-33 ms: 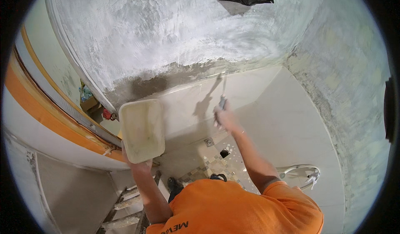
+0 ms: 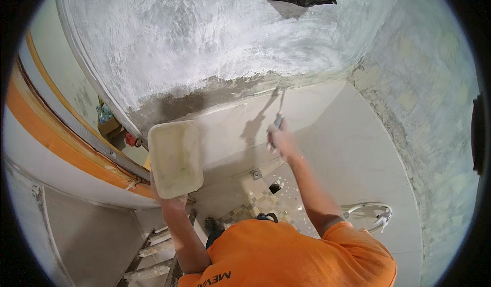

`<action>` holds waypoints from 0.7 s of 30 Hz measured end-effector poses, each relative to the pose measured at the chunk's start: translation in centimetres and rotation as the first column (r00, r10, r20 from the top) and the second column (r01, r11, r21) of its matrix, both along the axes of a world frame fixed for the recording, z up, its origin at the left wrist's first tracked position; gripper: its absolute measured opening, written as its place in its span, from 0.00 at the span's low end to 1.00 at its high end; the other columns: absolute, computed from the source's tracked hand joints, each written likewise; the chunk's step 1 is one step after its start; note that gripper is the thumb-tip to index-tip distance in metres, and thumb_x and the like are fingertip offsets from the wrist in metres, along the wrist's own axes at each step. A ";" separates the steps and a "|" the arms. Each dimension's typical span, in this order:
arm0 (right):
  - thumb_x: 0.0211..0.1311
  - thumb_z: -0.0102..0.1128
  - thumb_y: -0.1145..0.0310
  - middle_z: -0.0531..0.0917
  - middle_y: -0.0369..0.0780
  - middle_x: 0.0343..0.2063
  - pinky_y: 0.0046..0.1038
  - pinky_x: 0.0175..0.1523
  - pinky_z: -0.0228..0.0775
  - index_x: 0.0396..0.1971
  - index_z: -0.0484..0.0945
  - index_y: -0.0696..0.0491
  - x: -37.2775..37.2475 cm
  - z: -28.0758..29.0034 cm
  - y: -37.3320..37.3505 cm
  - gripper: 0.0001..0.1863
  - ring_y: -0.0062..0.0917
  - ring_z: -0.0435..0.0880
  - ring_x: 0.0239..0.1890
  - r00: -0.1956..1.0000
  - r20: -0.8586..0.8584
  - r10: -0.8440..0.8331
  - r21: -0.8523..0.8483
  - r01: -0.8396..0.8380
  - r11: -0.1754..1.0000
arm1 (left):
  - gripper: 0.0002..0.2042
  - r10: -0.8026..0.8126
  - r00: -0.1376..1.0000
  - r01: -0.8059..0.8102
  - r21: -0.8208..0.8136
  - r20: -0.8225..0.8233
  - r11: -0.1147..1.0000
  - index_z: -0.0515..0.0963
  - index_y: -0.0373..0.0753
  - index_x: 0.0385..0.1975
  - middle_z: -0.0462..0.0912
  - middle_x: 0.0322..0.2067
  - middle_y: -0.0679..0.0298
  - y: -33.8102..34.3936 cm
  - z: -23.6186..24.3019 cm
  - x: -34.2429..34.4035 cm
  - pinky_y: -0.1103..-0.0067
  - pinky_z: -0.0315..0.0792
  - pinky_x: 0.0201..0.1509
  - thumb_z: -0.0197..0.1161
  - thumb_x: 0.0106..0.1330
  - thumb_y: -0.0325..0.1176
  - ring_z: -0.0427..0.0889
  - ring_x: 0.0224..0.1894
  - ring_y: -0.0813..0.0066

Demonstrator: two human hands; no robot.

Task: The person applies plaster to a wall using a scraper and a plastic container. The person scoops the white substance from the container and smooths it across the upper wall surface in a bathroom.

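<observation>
The right grip (image 2: 280,139), a bare hand, is closed round the grey handle of a slim hand tool with narrow blade (image 2: 280,117); the fingers are folded and I see no gap. The tool points upward, its tip near the upper edge of the pale beige wall tiles (image 2: 225,119). The left grip (image 2: 170,203), also bare, supports the pale cream, rectangular plastic tub (image 2: 163,159) at its lower end; how far these fingers are opened, I cannot tell. The tub is at the person's left, well apart from the tool, its hollow side facing the camera.

In my judgement, the tub could tip, because the support which is visible is only at one end. If the tool turns in the right grip, its blade could scratch the tiles or gouge the rough grey-white plastered wall (image 2: 204,36) above them. Material falling from the blade could reach the beige and brown mosaic floor (image 2: 240,211), where the open dark hole (image 2: 275,188) could take it in.

The blade is thin and blurred, so it is not clear whether it touches the wall. The left fingers are mostly hidden behind the tub, and what coats its inside is hard to make out. The spattered ladder (image 2: 149,274) is cut off by the lower edge, and the orange shirt (image 2: 286,254) hides much of the floor.
</observation>
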State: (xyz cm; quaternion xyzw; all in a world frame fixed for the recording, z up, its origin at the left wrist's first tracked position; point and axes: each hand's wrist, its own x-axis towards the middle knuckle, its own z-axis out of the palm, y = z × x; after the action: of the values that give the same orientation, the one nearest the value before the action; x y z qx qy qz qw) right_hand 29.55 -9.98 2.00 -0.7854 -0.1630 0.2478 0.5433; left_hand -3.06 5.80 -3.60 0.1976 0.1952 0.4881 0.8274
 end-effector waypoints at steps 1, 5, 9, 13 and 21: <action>0.66 0.52 0.65 0.79 0.42 0.26 0.28 0.22 0.72 0.50 0.68 0.59 1.8 -0.1 0.4 0.18 0.26 0.80 0.20 0.999 -0.004 -0.038 0.034 0.038 0.999 | 0.23 -0.004 1.000 0.004 -0.007 0.003 1.000 0.70 0.44 0.65 0.78 0.58 0.63 -0.1 -0.8 -0.2 0.64 0.80 0.56 0.52 0.76 0.47 0.81 0.56 0.63; 0.65 0.55 0.66 0.80 0.43 0.28 0.30 0.25 0.72 0.51 0.69 0.60 6.1 0.0 3.5 0.18 0.28 0.81 0.23 0.998 0.002 -0.062 0.164 0.061 0.985 | 0.22 0.085 0.996 -0.086 -0.018 -0.014 0.996 0.70 0.45 0.65 0.78 0.58 0.63 -0.9 -1.3 -1.6 0.63 0.79 0.58 0.51 0.77 0.47 0.80 0.57 0.63; 0.63 0.58 0.68 0.82 0.44 0.31 0.31 0.28 0.73 0.51 0.70 0.62 1.9 -1.9 10.2 0.19 0.30 0.82 0.27 0.993 0.091 0.069 0.199 -0.086 0.976 | 0.24 0.117 0.989 -0.126 0.101 0.090 0.987 0.69 0.44 0.67 0.76 0.61 0.63 -2.1 -2.6 -4.0 0.62 0.78 0.59 0.51 0.76 0.47 0.79 0.59 0.60; 0.65 0.58 0.68 0.79 0.46 0.29 0.31 0.23 0.73 0.54 0.64 0.65 -10.2 -7.3 14.4 0.23 0.29 0.80 0.19 0.921 0.213 0.325 0.129 -0.356 0.925 | 0.27 0.133 0.990 -0.134 0.048 0.036 0.990 0.67 0.44 0.69 0.74 0.65 0.59 -1.9 -2.8 -5.0 0.57 0.75 0.63 0.53 0.75 0.50 0.77 0.62 0.56; 0.63 0.59 0.63 0.81 0.51 0.38 0.40 0.46 0.77 0.70 0.54 0.61 -11.2 -4.1 5.1 0.39 0.37 0.85 0.36 0.838 0.236 0.492 -0.020 -0.502 0.864 | 0.28 0.010 0.993 -0.043 0.290 0.114 0.956 0.64 0.44 0.71 0.72 0.66 0.58 -0.7 0.5 -2.2 0.56 0.77 0.61 0.54 0.75 0.49 0.77 0.62 0.56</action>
State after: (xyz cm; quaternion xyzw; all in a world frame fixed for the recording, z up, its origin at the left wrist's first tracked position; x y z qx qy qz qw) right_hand 18.38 -4.87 -2.14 -0.7279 -0.4291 0.2828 0.4539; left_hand -5.27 5.14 -3.09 0.2875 0.0773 0.5329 0.7921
